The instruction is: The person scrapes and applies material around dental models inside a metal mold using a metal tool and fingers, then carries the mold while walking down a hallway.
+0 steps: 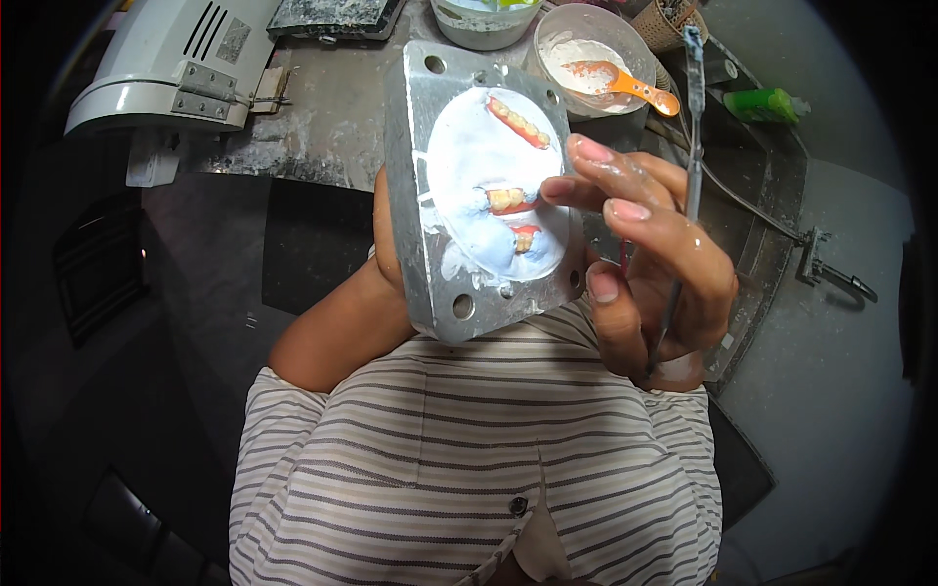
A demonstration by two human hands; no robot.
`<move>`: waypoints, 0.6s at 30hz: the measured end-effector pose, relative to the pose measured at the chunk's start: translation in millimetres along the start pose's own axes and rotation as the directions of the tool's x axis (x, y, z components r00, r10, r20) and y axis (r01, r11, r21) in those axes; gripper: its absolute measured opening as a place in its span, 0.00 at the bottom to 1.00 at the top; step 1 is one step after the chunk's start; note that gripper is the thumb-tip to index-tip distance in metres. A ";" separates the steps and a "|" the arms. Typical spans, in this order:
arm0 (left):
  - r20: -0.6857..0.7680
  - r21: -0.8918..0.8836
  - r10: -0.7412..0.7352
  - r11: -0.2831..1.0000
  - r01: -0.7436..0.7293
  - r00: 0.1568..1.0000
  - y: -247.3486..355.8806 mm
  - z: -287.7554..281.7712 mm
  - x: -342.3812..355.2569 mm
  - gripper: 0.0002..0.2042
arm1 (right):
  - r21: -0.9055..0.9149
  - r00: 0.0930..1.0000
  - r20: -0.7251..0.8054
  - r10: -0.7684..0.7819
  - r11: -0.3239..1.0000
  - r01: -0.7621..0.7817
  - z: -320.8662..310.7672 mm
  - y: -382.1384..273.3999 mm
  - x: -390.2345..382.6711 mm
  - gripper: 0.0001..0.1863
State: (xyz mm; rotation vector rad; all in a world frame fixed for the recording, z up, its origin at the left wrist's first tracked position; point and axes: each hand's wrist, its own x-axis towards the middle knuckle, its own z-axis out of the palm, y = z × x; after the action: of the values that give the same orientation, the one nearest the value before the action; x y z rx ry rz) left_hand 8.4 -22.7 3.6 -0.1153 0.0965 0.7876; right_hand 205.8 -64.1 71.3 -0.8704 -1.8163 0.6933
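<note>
Tilted in front of my chest is a metal dental flask half [440,311], with round holes at its corners. White plaster [459,146] fills its oval middle. Set in the plaster are a long strip of denture teeth on pink base [519,123] and two shorter tooth pieces [506,200] [525,238] ringed by bluish material. My left hand [388,234] grips the flask from behind, its fingers mostly hidden. My right hand [660,230], dusted white, has a slim metal spatula [695,161] tucked across its fingers. One right fingertip is at the plaster beside the middle tooth piece.
Beyond the flask, a clear bowl of white powder [572,49] holds an orange scoop [625,86]. Next to it stand another bowl [486,31] and a woven basket [674,24]. A white machine [171,63] sits at the bench's left. A tap [831,269] is at right.
</note>
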 end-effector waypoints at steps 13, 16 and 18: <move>0.023 -0.008 0.053 0.999 -0.053 0.998 -1.8 -7.3 5.0 0.32 | 0.041 0.999 -0.044 0.003 0.999 -0.001 1.7 2.0 1.9 0.22; 0.098 0.009 0.059 0.998 -0.060 0.993 -0.7 -11.8 2.4 0.33 | 0.068 0.998 -0.056 0.008 0.998 -0.004 -0.4 2.3 4.8 0.21; 0.172 -0.015 0.037 0.999 -0.035 0.984 -3.2 -6.3 -0.8 0.34 | 0.090 0.993 -0.109 0.051 0.995 -0.041 0.3 2.1 6.3 0.21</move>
State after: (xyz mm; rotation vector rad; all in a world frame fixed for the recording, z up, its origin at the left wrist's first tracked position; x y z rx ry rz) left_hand 9.8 -26.3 -2.4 -0.0562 -0.0704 0.8307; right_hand 204.3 -57.8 72.8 -0.8772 -1.6596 0.7342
